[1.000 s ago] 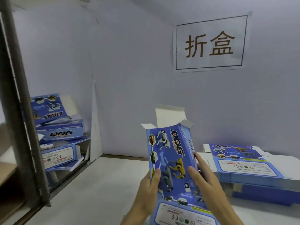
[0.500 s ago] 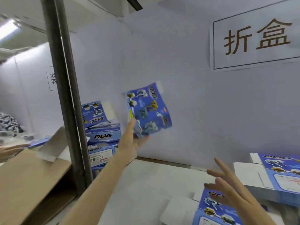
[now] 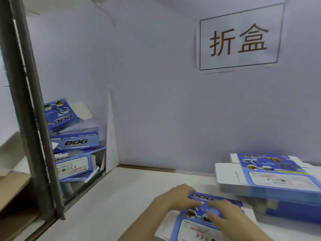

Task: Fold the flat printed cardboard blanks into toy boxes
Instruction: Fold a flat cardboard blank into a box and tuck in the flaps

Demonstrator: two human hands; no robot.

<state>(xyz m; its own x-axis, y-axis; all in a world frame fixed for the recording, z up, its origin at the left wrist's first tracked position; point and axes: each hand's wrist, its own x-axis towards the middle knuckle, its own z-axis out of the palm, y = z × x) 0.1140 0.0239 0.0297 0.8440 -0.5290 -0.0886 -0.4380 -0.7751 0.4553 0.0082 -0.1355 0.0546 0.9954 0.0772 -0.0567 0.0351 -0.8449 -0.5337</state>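
While a flat blank (image 3: 199, 228) lies on the desk (image 3: 112, 197) at 5 o'clock in the head view, the right grip (image 3: 225, 216) is spread on it; the left grip (image 3: 175, 197) is curled at its edge, pinch unclear. Opening is judged unbegun; it must be squared next.

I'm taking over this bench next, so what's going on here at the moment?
A person has both hands on a flat printed blank lying on the white table, not yet folded. The right hand presses it with spread fingers; the left hand is at its far corner, grip too blurred to tell. More blanks are stacked at the right; folded boxes are piled at the left.
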